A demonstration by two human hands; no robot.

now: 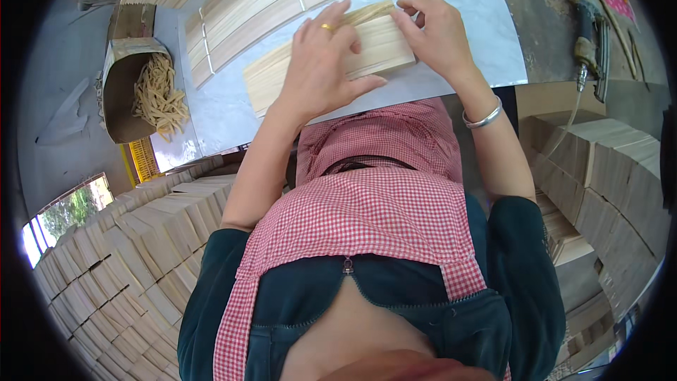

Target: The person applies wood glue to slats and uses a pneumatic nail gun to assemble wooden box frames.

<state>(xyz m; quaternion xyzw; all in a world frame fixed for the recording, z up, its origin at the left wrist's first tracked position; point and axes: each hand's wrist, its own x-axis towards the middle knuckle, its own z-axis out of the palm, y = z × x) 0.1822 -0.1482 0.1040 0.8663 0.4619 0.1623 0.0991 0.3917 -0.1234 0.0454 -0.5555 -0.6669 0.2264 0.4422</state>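
While the left hand [321,63] lies flat, fingers spread, on top of a stack of thin pale wooden slats [328,63], the right hand [437,32] pinches the stack's right end between thumb and fingers. The stack rests on the grey tabletop [465,21], near its front edge, directly ahead of the person. In my judgement the slats are light, dry and stiff along their length, yet thin enough to snap or splinter if bent, and loose enough to slide over one another; the stack is best held at both ends and squeezed square, with pressure from above. Count: one stack in hand, individual slats too many and too fine to number. At least three further bundles of slats [247,7] lie across the far side of the tabletop. One open box of wood offcuts [156,95] sits at the left. One pneumatic tool [585,35] lies at the right. Piled slat bundles [141,254] stand on both sides below.
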